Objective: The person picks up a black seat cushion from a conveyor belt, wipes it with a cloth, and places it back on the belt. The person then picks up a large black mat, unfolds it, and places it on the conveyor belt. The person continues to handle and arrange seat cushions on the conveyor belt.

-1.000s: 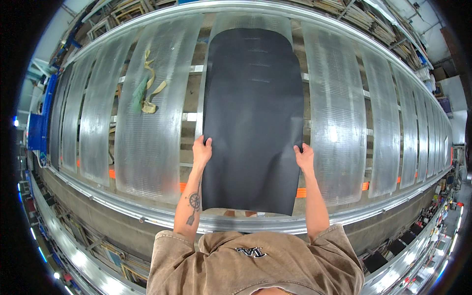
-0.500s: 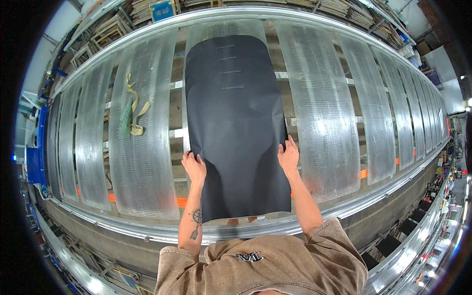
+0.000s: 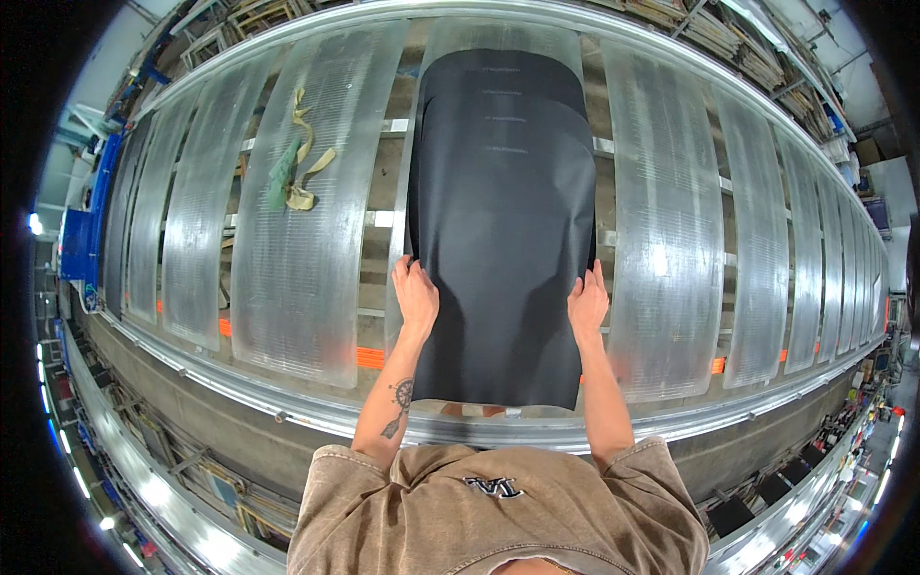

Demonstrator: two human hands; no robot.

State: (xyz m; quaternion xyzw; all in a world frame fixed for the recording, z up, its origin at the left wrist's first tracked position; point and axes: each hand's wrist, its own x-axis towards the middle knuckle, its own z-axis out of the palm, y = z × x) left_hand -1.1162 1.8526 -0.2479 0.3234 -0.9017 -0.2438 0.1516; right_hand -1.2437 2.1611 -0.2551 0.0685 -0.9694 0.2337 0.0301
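Note:
A large black sheet (image 3: 502,220) of smooth, flexible material lies lengthwise in front of me, bowed up slightly between my hands. My left hand (image 3: 416,295) grips its left edge, fingers curled over it. On the opposite edge, my right hand (image 3: 587,303) pinches the sheet, fingertips partly hidden behind the border. Beyond its far end shows the rounded end of another black sheet (image 3: 503,61), so more than one seems stacked. Faint printed lines cross the far part. Underneath is a clear ribbed panel (image 3: 479,35), mostly covered.
Similar translucent panels (image 3: 661,220) lie side by side across a metal frame, with gaps between them. A metal rail (image 3: 671,425) runs along the near side. Green and yellow cloth strips (image 3: 293,172) rest on a left panel. Wooden frames (image 3: 728,43) are stacked beyond the far rail.
The whole view has shifted, so the panels and sheets appear farther right and higher. Both hands keep their hold on the edges; the sheet bows more, and the stacked layers' edges show more distinctly.

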